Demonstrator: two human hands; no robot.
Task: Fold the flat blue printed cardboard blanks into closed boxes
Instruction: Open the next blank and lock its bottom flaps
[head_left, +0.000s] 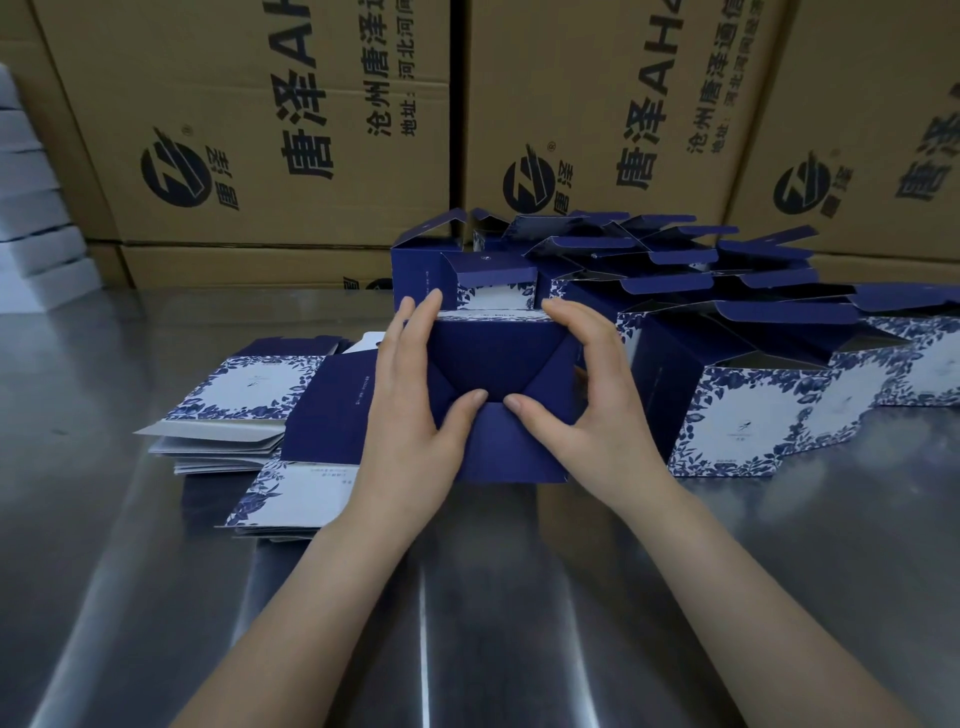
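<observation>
Now, box (498, 358): folded end towards the camera;
left hand (410, 415): clasps its left edge, thumb pressing the centre;
right hand (597, 410): clasps the right edge, thumb likewise;
blanks (244, 384): stacked left

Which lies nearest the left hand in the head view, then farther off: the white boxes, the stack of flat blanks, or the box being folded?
1. The box being folded: held in the left hand.
2. The stack of flat blanks: just left of that hand.
3. The white boxes: far left, at the back.
</observation>
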